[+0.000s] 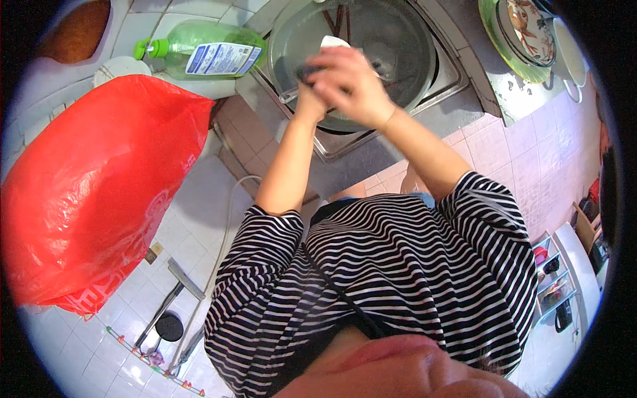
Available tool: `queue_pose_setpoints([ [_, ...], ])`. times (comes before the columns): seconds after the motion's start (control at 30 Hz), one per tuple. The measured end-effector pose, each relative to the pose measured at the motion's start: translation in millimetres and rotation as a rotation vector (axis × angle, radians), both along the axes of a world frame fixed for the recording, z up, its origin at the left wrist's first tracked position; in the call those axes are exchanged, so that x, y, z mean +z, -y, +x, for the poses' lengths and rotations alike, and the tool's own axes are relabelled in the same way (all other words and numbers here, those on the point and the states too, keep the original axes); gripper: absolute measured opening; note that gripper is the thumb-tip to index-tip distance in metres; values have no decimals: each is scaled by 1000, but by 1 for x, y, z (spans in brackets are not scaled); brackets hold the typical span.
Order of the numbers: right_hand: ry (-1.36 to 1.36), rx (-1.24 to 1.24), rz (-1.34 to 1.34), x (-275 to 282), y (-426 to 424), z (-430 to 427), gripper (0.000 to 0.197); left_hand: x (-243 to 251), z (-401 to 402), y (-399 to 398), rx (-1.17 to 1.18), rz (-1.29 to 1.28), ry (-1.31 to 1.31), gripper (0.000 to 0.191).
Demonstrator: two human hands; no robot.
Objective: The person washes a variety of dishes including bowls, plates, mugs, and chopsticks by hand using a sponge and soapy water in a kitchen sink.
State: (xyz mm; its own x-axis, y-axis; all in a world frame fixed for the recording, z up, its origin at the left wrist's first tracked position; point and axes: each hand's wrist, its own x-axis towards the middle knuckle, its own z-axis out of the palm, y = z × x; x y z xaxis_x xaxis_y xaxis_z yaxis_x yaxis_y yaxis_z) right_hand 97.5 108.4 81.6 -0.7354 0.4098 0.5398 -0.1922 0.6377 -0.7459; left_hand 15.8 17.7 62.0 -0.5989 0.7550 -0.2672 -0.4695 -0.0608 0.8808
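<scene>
Both of my hands are together over a round metal basin (pixel 418 64) set in a steel-rimmed sink (pixel 450 89). My right hand (pixel 356 84) lies across my left hand (pixel 312 103) and hides much of it; its fingers are blurred. A small dark object (pixel 304 73) shows at the fingers, too blurred to name, and I cannot tell which hand holds it. Just beyond the fingers is a white piece (pixel 334 42), partly covered. A clear strip like a handle (pixel 288 96) sticks out beside my left wrist. Several brown chopsticks (pixel 339 22) lie in the basin.
A green pump bottle (pixel 214 49) with a label lies left of the sink. A large red plastic bag (pixel 109 189) bulges at the left. Stacked plates (pixel 527 35) and a white cup (pixel 570 54) stand on the right counter. A squeegee (pixel 169 298) is at lower left.
</scene>
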Motion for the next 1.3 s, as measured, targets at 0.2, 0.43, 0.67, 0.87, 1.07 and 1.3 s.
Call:
queue_pose_setpoints([
  [0.2,49,-64,-557,-24,-36,-17,21,8,10,3,-122,-99,-190,23],
  [0.43,133,-5,-233,-10,-23,-11,20,4,10,5,-111,-58,-107,23],
  [0.67,168,100,-687,-13,-41,-19,22,10,5,16,-96,56,160,34],
  [0.87,-44,-223,-1580,-40,-18,-1,34,15,11,0,96,371,738,43],
  [1.07,36,-524,-671,-53,30,1,36,-4,8,-6,274,339,689,43],
  [1.3,118,-305,-192,-36,40,-5,57,16,8,-7,292,238,450,46],
])
